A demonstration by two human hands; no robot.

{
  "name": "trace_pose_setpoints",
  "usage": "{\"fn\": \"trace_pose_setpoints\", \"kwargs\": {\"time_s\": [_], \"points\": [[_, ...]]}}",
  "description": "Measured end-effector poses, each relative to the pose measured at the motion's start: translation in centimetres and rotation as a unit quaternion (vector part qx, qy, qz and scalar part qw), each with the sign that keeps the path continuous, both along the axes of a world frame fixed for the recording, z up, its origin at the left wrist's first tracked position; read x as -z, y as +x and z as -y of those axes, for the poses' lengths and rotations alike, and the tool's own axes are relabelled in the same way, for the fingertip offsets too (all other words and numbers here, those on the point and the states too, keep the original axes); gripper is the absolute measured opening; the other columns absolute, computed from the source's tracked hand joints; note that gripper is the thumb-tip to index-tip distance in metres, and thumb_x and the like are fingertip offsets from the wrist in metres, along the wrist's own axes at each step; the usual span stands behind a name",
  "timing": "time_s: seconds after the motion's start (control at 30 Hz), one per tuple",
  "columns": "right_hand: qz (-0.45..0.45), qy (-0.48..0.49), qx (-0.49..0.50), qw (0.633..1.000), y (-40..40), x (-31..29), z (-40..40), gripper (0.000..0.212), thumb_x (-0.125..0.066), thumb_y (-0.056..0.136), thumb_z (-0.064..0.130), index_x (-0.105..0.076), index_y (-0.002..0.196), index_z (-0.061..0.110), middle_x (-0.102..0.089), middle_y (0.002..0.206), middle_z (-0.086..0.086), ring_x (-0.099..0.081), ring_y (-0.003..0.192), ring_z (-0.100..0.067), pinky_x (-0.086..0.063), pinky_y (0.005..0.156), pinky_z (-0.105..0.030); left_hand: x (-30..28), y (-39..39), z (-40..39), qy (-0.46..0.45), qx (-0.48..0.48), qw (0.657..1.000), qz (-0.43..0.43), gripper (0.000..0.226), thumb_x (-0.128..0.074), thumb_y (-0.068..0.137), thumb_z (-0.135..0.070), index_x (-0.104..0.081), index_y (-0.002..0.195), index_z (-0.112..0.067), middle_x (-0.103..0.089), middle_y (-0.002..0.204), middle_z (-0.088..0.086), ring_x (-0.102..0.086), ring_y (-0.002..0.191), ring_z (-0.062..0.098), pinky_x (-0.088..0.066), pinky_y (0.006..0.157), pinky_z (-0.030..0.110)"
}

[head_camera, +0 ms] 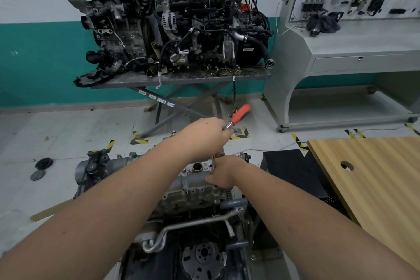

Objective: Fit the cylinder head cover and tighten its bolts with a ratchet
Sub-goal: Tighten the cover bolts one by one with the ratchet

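A grey metal cylinder head cover (193, 185) lies on top of the engine (181, 223) in front of me. My left hand (208, 133) grips the head end of a ratchet (241, 112), whose orange handle points up and to the right. From the ratchet a steel extension bar (213, 162) runs straight down to the cover's far right edge. My right hand (223, 173) holds the bar's lower end against the cover. The socket and the bolt under it are hidden by that hand.
A wooden table (375, 184) stands at my right, with a black crate (293, 170) beside the engine. Ahead, two engines sit on a scissor-leg metal table (181, 78). A grey training bench (341, 52) is at the back right. Black round parts (42, 167) lie on the floor at left.
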State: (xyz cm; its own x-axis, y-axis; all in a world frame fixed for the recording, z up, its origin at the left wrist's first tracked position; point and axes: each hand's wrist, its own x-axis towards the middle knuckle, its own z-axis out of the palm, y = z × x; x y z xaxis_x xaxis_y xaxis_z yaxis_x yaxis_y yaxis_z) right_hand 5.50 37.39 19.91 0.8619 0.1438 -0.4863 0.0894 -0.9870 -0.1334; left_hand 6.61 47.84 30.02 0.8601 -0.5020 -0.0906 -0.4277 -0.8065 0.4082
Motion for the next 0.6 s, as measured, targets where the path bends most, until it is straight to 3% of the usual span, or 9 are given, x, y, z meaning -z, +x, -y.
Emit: {"fn": "trace_pose_setpoints", "kwargs": {"time_s": [0.07,0.13,0.2,0.27,0.37,0.4,0.47,0.53,0.6], "points": [[0.007,0.015,0.007,1.000,-0.1,0.0,0.0,0.023,-0.046,0.095,0.042,-0.048,0.096,0.019,-0.047,0.084,0.001,-0.048,0.091,-0.024,-0.039,0.076,-0.035,0.2,-0.2,0.2,0.116,0.050,0.984,0.124,0.036,-0.035,0.105,-0.044,-0.051,0.086,-0.018,-0.056,0.077,-0.002,-0.056,0.070,0.020,-0.037,0.057,0.032],[0.017,0.022,0.010,1.000,-0.2,0.2,-0.1,0.025,-0.047,0.095,0.039,-0.055,0.100,0.016,-0.055,0.094,-0.004,-0.053,0.093,-0.027,-0.045,0.079,-0.037,1.3,-0.7,0.3,0.167,0.105,0.952,0.236,0.035,-0.036,0.103,-0.051,-0.046,0.084,-0.023,-0.043,0.077,-0.009,-0.050,0.074,0.018,-0.033,0.067,0.033],[0.040,0.050,0.006,0.998,-0.4,0.3,-0.1,0.031,-0.051,0.096,0.035,-0.061,0.117,0.015,-0.062,0.116,-0.010,-0.056,0.111,-0.033,-0.048,0.095,-0.044,3.1,-1.3,-0.1,0.090,0.107,0.935,0.325,0.043,-0.044,0.098,-0.057,-0.058,0.082,-0.020,-0.045,0.083,-0.006,-0.051,0.079,0.021,-0.031,0.073,0.034],[0.049,0.100,0.013,0.994,-0.6,0.2,0.0,0.039,-0.052,0.099,0.027,-0.054,0.136,0.013,-0.055,0.140,-0.011,-0.049,0.131,-0.031,-0.040,0.111,-0.044,5.3,-2.0,-0.7,-0.082,0.053,0.924,0.370,0.056,-0.048,0.091,-0.063,-0.063,0.078,-0.010,-0.057,0.090,0.003,-0.054,0.079,0.026,-0.038,0.072,0.036],[0.003,0.169,0.071,0.983,-0.4,-0.1,0.1,0.036,-0.042,0.104,0.019,-0.052,0.136,0.006,-0.054,0.140,-0.016,-0.052,0.129,-0.032,-0.043,0.109,-0.045,7.3,-3.7,0.4,-0.351,-0.060,0.912,0.203,0.049,-0.040,0.090,-0.070,-0.061,0.094,-0.027,-0.059,0.100,-0.005,-0.057,0.086,0.016,-0.046,0.074,0.031],[-0.036,0.182,0.111,0.976,-0.4,-0.3,-0.1,0.034,-0.044,0.102,0.018,-0.055,0.133,0.008,-0.057,0.137,-0.015,-0.054,0.124,-0.032,-0.045,0.105,-0.046,7.5,-4.5,1.5,-0.456,-0.107,0.878,0.103,0.039,-0.037,0.092,-0.069,-0.058,0.098,-0.038,-0.062,0.095,-0.010,-0.059,0.082,0.010,-0.047,0.073,0.024],[-0.029,0.144,0.105,0.984,-0.5,-0.5,0.0,0.029,-0.047,0.096,0.017,-0.059,0.121,0.010,-0.061,0.125,-0.010,-0.056,0.114,-0.030,-0.048,0.098,-0.043,7.3,-4.8,3.3,-0.616,-0.238,0.747,-0.083,0.037,-0.035,0.091,-0.063,-0.063,0.095,-0.040,-0.069,0.076,-0.006,-0.060,0.064,0.009,-0.046,0.065,0.025],[-0.039,0.111,0.091,0.989,-0.3,-0.4,0.2,0.016,-0.045,0.092,0.021,-0.057,0.094,0.009,-0.060,0.104,-0.007,-0.055,0.096,-0.029,-0.049,0.087,-0.040,7.0,-4.2,3.3,-0.651,-0.293,0.675,-0.185,0.042,-0.038,0.095,-0.058,-0.070,0.086,-0.032,-0.069,0.068,0.000,-0.060,0.059,0.014,-0.047,0.070,0.033],[-0.014,0.061,0.033,0.998,0.0,-0.2,0.0,0.019,-0.044,0.091,0.029,-0.054,0.086,0.013,-0.058,0.095,-0.008,-0.053,0.088,-0.029,-0.048,0.082,-0.041,6.6,-3.3,2.3,-0.667,-0.283,0.655,-0.213,0.037,-0.044,0.102,-0.047,-0.068,0.090,-0.022,-0.069,0.067,0.003,-0.063,0.060,0.017,-0.048,0.074,0.040]]}}
